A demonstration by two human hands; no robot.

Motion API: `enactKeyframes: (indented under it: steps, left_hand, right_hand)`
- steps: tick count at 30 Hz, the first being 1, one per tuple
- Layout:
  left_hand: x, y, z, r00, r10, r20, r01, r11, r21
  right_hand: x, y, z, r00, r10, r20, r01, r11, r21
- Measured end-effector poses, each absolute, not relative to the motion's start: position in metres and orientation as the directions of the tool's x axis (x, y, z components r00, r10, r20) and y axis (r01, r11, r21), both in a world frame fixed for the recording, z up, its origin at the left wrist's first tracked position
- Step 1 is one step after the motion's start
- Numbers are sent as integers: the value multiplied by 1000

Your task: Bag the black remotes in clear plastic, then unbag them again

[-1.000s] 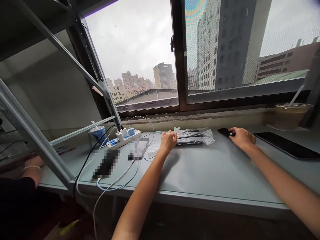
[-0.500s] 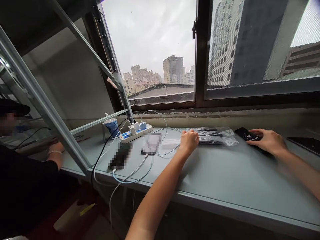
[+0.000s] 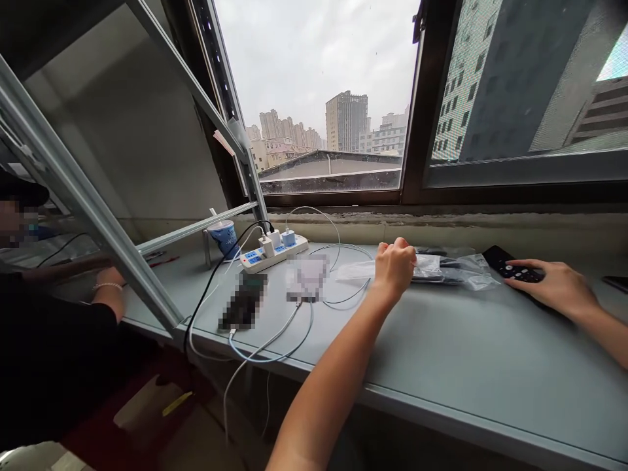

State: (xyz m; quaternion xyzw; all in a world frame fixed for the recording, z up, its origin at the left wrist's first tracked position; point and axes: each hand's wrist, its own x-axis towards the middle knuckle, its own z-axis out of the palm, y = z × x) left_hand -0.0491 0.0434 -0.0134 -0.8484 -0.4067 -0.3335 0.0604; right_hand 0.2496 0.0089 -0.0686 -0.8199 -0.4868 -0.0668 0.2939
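My left hand point(image 3: 395, 268) is closed in a fist on the left end of a clear plastic bag point(image 3: 456, 269) holding dark flat items, which lies on the grey table point(image 3: 441, 340) below the window. My right hand point(image 3: 557, 286) rests on the table with its fingers curled over the near end of a black remote control point(image 3: 505, 263). Both forearms stretch forward over the table.
A white power strip point(image 3: 273, 252) with chargers, two blurred phones point(image 3: 243, 301) point(image 3: 307, 277) on white cables, and a blue paper cup point(image 3: 223, 237) sit at the left. A slanted metal shelf frame point(image 3: 88, 203) stands there. Another person's arm point(image 3: 105, 294) rests at far left.
The view has swung left, so everything sits further right in the picture. My left hand has closed tighter on the bag's end. My right hand stays on the remote.
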Motion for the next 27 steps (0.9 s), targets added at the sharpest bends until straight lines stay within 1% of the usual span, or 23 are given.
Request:
enactKeyframes:
  steps: [3,6,10,13,15,19,21,24,27]
  left_hand:
    - [-50,43,-11,405,651,642,746,-641,179]
    - [-52,45,-8,351,668,657,766,-608,208]
    - [-58,52,-7,287,706,647,783,-562,266]
    - [-61,55,-9,253,720,646,784,-543,299]
    - [-60,54,-13,277,721,636,776,-558,295]
    - [-55,46,-19,432,673,600,730,-652,207]
    - [-52,42,-20,478,659,580,711,-678,185]
    - [-52,39,-21,474,667,575,719,-670,185]
    - [-54,39,-20,449,676,584,728,-656,199]
  right_hand:
    - [245,7,-68,487,776,402,851,-317,-419]
    - [236,4,-64,516,775,365,828,-342,-444]
    - [227,-1,-57,475,774,419,854,-290,-433]
    - [223,-4,-52,475,767,432,849,-272,-452]
    - [221,-5,-49,486,758,436,840,-267,-472]
    - [216,-7,-42,502,721,478,831,-250,-497]
    - [213,-8,-39,511,702,496,814,-211,-541]
    - [208,-10,-36,510,693,509,780,-124,-613]
    - [205,-11,-35,497,703,509,773,-92,-627]
